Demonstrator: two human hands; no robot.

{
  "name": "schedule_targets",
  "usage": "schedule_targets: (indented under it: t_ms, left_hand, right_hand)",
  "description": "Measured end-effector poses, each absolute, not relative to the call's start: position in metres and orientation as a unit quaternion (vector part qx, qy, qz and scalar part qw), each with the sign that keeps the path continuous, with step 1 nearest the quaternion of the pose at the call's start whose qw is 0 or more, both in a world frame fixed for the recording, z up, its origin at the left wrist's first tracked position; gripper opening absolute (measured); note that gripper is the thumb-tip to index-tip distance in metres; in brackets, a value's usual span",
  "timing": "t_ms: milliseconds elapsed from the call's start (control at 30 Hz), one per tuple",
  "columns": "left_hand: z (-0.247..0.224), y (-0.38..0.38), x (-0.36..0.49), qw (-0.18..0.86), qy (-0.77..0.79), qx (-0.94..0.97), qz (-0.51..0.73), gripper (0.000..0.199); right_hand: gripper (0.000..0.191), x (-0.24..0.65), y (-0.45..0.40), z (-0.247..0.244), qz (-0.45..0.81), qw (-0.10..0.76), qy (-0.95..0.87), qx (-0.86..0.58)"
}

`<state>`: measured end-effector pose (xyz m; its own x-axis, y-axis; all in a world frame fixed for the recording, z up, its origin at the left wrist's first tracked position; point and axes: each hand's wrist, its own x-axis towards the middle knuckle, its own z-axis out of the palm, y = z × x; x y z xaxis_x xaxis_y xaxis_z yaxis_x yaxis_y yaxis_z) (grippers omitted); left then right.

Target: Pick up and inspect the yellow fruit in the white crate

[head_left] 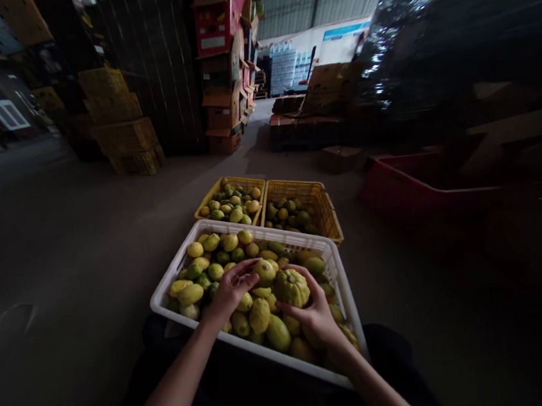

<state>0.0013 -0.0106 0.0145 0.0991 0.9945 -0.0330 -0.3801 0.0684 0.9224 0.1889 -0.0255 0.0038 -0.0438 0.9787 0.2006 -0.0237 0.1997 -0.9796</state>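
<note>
A white crate (345, 292) full of yellow and green lemons sits right in front of me. Above the fruit, my right hand (318, 308) is closed around a large, ribbed, yellow-green lemon (291, 288). Just left of it, my left hand (235, 287) has its fingers curled round a smaller, smooth yellow-green lemon (264, 273). The two held lemons are close together, nearly side by side. More lemons (259, 315) lie loose beneath and around both hands, some hidden by my wrists.
Behind the white crate stand two yellow crates, the left one (198, 212) holding many lemons, the right one (324, 207) darker green fruit. A red tub (424, 190) is at the right. Stacked cartons (220, 114) and yellow crates (120, 125) stand farther back.
</note>
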Motion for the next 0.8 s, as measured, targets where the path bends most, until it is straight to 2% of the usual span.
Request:
schedule_targets:
  t_ms: [200, 467, 800]
  left_hand:
    - [0.016, -0.012, 0.002, 0.641, 0.376, 0.376, 0.554, 0.041]
    - [0.015, -0.010, -0.001, 0.586, 0.422, 0.420, 0.550, 0.041]
    - [0.005, -0.008, -0.003, 0.669, 0.386, 0.294, 0.562, 0.047]
  right_hand:
    - [0.059, 0.182, -0.026, 0.003, 0.487, 0.530, -0.553, -0.419]
    - [0.057, 0.178, -0.026, 0.004, 0.504, 0.509, -0.571, -0.401]
    - [0.058, 0.173, -0.023, 0.003, 0.521, 0.513, -0.546, -0.409]
